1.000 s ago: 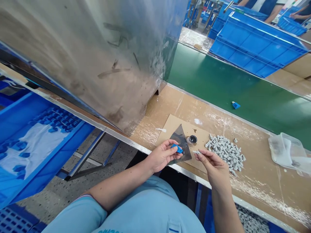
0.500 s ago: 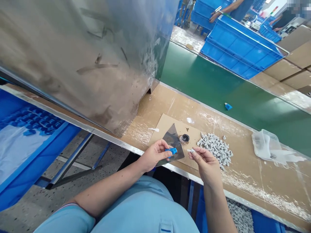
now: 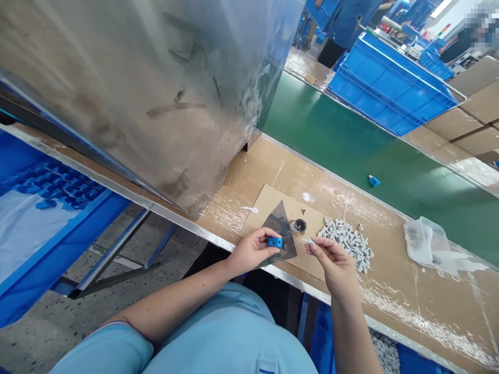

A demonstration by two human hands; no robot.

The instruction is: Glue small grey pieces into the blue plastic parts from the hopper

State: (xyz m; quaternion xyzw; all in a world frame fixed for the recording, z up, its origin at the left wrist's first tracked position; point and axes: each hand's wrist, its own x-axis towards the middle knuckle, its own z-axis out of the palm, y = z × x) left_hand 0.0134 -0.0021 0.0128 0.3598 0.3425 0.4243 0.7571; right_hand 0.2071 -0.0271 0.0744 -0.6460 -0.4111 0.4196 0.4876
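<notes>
The left hand [image 3: 252, 253] is closed in a pinch on a small blue block [image 3: 275, 242], which sits against a dark triangular sheet [image 3: 284, 238]; the sheet's lower corner projects past the fingers. The right hand [image 3: 333, 266] is held narrow, its fingertips pinching a pale sliver [image 3: 307, 241]. The sliver's long axis runs almost level across the view, with its tip directed left toward the blue block, just beside the sheet's right edge and not touching it. The right hand is the nearer to the sliver's target side and to the heap of grey parts [image 3: 345, 244], which lies just beyond it. A small round jar with dark contents [image 3: 299, 225] stands between sheet and heap, on a cardboard sheet [image 3: 273, 205] laid on the surface [image 3: 249, 176]. Both wrists cross the near metal edge [image 3: 249, 250] of the surface, and the gap between the hands is narrow. A green conveyor belt [image 3: 331, 127] runs along the far edge, carrying one blue piece [image 3: 374, 181]; a clear plastic tray [image 3: 423, 241] lies to the right
</notes>
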